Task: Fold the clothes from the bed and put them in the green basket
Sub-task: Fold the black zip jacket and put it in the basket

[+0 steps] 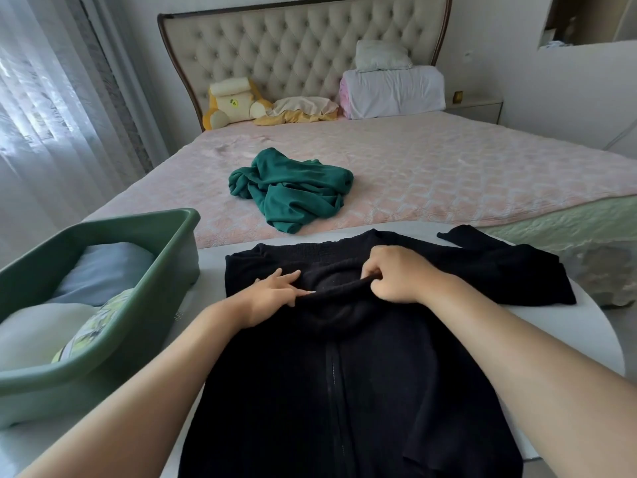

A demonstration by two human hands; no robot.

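A black zip-front knit garment (362,367) lies spread on a white table (586,326) in front of me, one sleeve stretched to the right. My right hand (396,274) grips its collar with curled fingers. My left hand (275,294) pinches the collar's left side, the other fingers straight on the fabric. A crumpled dark green garment (293,188) lies on the pink bed (448,174). The green basket (165,270) stands at the left on the table, holding folded light blue, white and patterned clothes.
Pillows, a folded white duvet (393,91) and a yellow plush toy (234,101) sit against the tufted headboard. White curtains (51,115) hang at the left. A nightstand (479,106) stands right of the bed.
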